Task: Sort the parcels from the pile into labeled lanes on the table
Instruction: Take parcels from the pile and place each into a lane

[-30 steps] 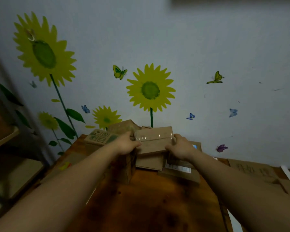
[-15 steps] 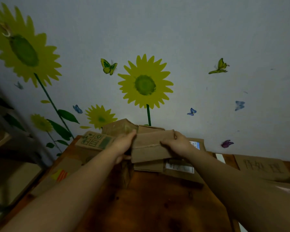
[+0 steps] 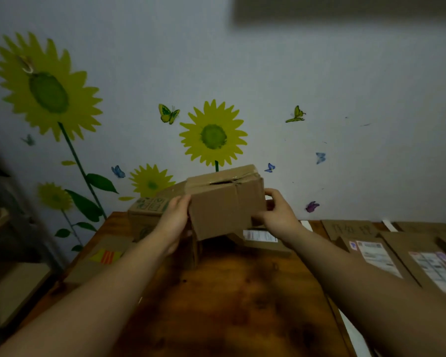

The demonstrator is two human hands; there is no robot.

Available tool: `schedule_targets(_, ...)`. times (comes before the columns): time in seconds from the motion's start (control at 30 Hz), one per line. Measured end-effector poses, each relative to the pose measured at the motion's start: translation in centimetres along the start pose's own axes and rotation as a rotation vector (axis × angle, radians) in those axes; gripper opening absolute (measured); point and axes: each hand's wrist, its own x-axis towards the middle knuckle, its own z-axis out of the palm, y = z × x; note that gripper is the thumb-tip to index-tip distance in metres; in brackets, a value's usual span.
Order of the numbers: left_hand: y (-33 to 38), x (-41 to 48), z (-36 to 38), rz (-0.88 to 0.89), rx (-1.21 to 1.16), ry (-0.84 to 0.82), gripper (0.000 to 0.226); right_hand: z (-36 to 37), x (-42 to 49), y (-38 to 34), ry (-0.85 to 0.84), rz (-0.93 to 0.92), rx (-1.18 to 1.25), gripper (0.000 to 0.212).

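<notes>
My left hand (image 3: 174, 222) is clamped against the left side of a cardboard box (image 3: 224, 204), its fingers out of sight behind it. My right hand (image 3: 277, 215) grips the opposite side, thumb on the near face. Between them the box hangs tilted in the air, taped seam uppermost (no address label shows on the faces I can see).

Just beyond my left hand sits a printed box (image 3: 147, 210), part of the pile; just below my right hand lies a flat parcel (image 3: 260, 237) with a white label. Under both arms is the wooden table (image 3: 229, 292).

Further out past my right hand, a lettered card (image 3: 350, 228) heads a lane where labelled parcels (image 3: 376, 256) already lie.

I judge this as mid-pick, inspecting. Next I'd turn the box to find its label, then carry it rightward to the matching lane.
</notes>
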Motion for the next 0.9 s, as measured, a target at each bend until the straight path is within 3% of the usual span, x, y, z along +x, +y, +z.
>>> schedule_targets(0.07, 0.1, -2.4, -0.9, -0.048, -0.029, -0.058, 0.046, 0.2, -2.4, -0.3, 0.017, 0.033, 0.025, 0.029)
schedule_targets(0.2, -0.5, -5.6, -1.8, 0.043, 0.064, -0.073, 0.011, -0.1, -6.5, -0.4, 0.118, 0.057, -0.061, 0.03)
schedule_targets(0.27, -0.7, -7.0, -1.7, 0.073, 0.07, -0.129, 0.022, -0.8, -8.4, -0.6, 0.127, 0.048, -0.048, 0.025)
schedule_targets(0.47, 0.4, -10.5, 0.9, 0.124, 0.086, -0.189, 0.017, -4.3, -13.0, -1.4, 0.149, -0.057, -0.048, 0.055)
schedule_targets(0.63, 0.6, -12.4, 5.1, 0.174, -0.017, -0.251, 0.047, -8.7, -16.6, -1.3, 0.19, -0.078, -0.042, 0.053)
schedule_targets(0.9, 0.2, -18.7, 18.3, 0.239, 0.05, -0.472, 0.047, -21.6, -23.5, 1.8, 0.389, -0.055, -0.015, 0.041)
